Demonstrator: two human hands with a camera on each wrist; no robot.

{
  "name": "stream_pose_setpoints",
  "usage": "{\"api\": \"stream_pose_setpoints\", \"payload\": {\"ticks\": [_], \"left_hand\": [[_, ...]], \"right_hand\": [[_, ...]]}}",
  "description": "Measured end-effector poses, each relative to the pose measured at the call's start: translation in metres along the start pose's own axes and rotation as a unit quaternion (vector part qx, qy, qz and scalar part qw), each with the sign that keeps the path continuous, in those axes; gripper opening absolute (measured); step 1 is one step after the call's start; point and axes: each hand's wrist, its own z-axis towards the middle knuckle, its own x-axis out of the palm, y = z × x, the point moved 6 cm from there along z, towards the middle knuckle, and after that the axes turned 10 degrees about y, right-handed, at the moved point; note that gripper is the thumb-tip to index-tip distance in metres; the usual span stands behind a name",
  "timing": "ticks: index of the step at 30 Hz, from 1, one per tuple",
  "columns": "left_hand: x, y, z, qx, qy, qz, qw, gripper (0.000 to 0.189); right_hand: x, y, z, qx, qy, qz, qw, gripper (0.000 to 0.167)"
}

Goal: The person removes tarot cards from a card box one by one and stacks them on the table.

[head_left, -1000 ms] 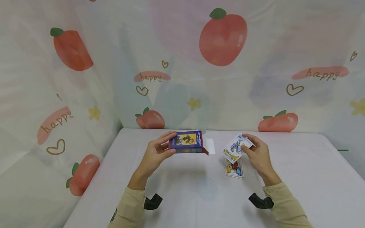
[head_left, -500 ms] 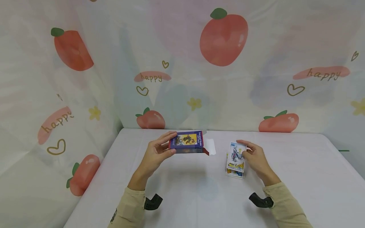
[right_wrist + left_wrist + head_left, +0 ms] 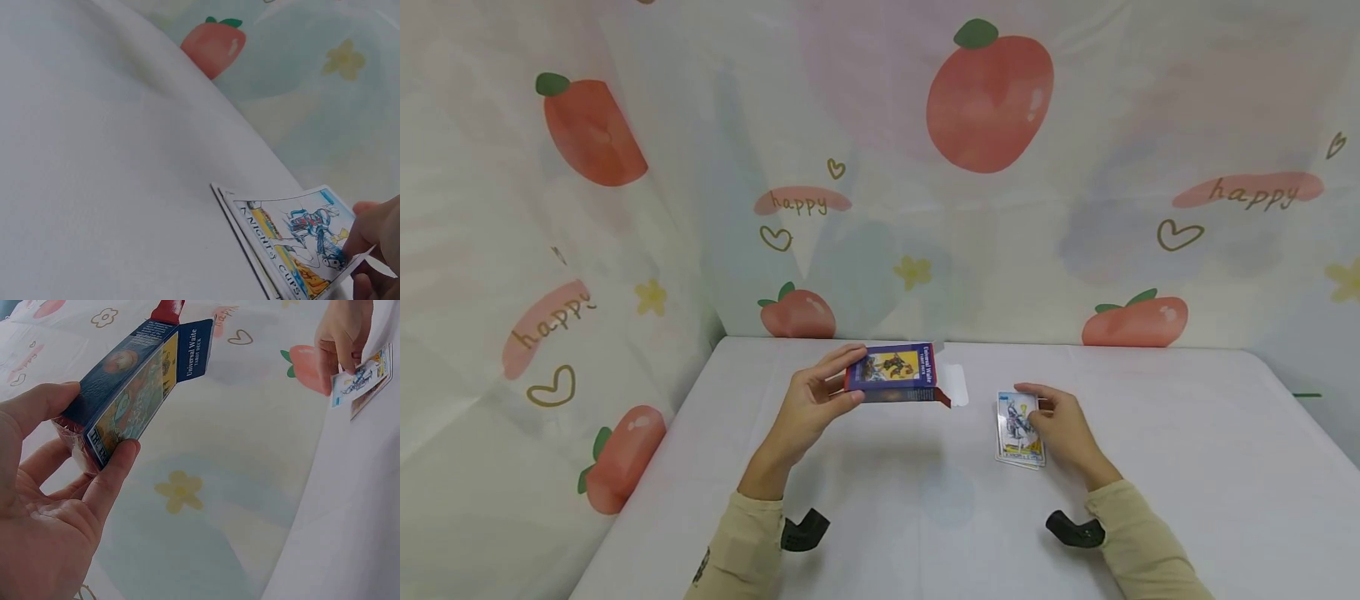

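My left hand (image 3: 808, 400) grips a blue tarot deck box (image 3: 891, 368) by its left end, above the table, thumb on one side and fingers on the other. The box's end flap (image 3: 195, 349) hangs open on the far end; what is inside cannot be seen. To the right, a small pile of tarot cards (image 3: 1019, 462) lies face up on the table. On top of it is the Knight of Cups card (image 3: 306, 237), which my right hand (image 3: 1063, 429) pinches at the right edge, thumb above. That edge looks slightly raised.
A white cloth covers the table (image 3: 925, 533). Behind it hangs a printed curtain (image 3: 880, 225) with fruit, hearts and flowers. A black wrist mount (image 3: 805, 530) juts from the left sleeve, another black mount (image 3: 1075, 529) from the right.
The right hand has brought the Knight of Cups card down and towards me, turning it from slanted to straight over the pile. The left hand and box have stayed put.
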Motion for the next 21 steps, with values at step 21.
{"api": "stream_pose_setpoints", "payload": {"ticks": [21], "left_hand": [[0.0012,0.0017,0.0017,0.011,0.008,0.006,0.9999,0.053]], "right_hand": [[0.0064,-0.0075,-0.0015,0.005,-0.020,-0.102,0.9945,0.043]]}}
